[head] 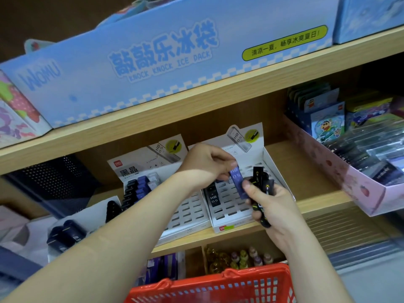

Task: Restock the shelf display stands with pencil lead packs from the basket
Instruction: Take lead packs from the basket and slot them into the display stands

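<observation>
Two white display stands: a nine-o'clock display stand (190,208) and a three-o'clock display stand (229,212). One red basket (209,287) at six o'clock. One blue pencil lead pack (238,182), one slotted black HB pack (213,196), and at least three bunched black packs (258,174).

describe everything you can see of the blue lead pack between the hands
The blue lead pack is a slim rectangular case, glossy like plastic, with pale print that looks like HB 0.5. It is tilted, upper end leaning left. The left hand pinches its upper end; the thumb of the right hand, which also grips black packs, touches its lower end. It hangs over the slots of the right display stand, not seated.
</observation>
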The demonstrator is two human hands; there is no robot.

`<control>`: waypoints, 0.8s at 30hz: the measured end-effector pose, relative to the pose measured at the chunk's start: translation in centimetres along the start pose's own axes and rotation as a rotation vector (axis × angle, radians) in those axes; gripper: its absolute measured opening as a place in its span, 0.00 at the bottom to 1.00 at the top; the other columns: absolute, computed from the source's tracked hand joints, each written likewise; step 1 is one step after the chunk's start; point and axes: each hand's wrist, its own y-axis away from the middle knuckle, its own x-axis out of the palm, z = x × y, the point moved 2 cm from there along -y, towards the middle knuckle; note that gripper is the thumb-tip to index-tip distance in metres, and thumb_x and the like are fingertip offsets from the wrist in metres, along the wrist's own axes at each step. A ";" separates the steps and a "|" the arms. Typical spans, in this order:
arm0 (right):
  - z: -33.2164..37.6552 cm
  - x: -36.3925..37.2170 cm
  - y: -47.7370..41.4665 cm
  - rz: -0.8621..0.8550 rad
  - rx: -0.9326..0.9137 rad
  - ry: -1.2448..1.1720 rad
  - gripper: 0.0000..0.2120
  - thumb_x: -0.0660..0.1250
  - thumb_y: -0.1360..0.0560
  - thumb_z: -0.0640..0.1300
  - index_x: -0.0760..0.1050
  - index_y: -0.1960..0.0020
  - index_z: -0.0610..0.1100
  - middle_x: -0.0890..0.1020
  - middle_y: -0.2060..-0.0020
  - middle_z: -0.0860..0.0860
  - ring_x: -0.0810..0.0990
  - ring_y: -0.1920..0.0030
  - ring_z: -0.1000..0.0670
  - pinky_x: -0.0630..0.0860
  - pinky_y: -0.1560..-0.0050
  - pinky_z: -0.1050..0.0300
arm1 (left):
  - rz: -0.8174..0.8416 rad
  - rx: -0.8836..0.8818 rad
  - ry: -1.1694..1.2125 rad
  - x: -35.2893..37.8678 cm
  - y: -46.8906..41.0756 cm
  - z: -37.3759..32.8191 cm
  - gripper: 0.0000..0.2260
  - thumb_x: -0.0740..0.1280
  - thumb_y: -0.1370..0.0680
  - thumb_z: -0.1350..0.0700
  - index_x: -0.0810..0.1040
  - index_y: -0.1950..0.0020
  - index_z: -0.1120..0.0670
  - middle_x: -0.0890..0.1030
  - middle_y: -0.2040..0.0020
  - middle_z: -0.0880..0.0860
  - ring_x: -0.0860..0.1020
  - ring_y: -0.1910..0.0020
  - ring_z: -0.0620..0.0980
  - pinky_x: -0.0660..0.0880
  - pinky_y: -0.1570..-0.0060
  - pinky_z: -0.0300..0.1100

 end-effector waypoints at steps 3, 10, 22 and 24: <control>0.2 -0.2 -0.1 -0.081 0.043 -0.114 0.10 0.70 0.24 0.50 0.76 0.52 0.43 0.81 0.65 0.47 0.74 0.72 0.54 0.65 0.80 0.65 | -0.213 0.006 0.030 -2.1 -0.3 -0.1 0.06 0.71 0.26 0.61 0.81 0.58 0.50 0.84 0.59 0.52 0.84 0.59 0.50 0.81 0.50 0.43; 0.4 -0.6 -0.4 -0.060 0.094 -0.354 0.04 0.61 0.22 0.36 0.75 0.49 0.38 0.76 0.62 0.44 0.72 0.70 0.51 0.66 0.77 0.64 | -0.306 0.100 -0.370 -1.9 -0.1 1.1 0.08 0.71 0.25 0.58 0.83 0.47 0.53 0.83 0.52 0.47 0.78 0.55 0.42 0.72 0.48 0.35; 0.5 -0.2 0.0 -0.034 0.085 -0.434 0.04 0.64 0.20 0.39 0.76 0.49 0.40 0.79 0.62 0.45 0.79 0.69 0.50 0.74 0.76 0.64 | -0.261 0.117 -0.550 0.0 -0.7 3.7 0.08 0.71 0.25 0.56 0.84 0.47 0.52 0.84 0.49 0.48 0.79 0.48 0.47 0.72 0.41 0.39; 0.4 -0.2 0.0 -0.038 0.092 -0.428 0.04 0.64 0.20 0.40 0.76 0.48 0.41 0.78 0.62 0.45 0.77 0.71 0.52 0.72 0.77 0.65 | -0.253 0.138 -0.579 0.2 -0.7 3.5 0.08 0.69 0.24 0.56 0.84 0.46 0.52 0.83 0.49 0.49 0.78 0.47 0.49 0.70 0.44 0.37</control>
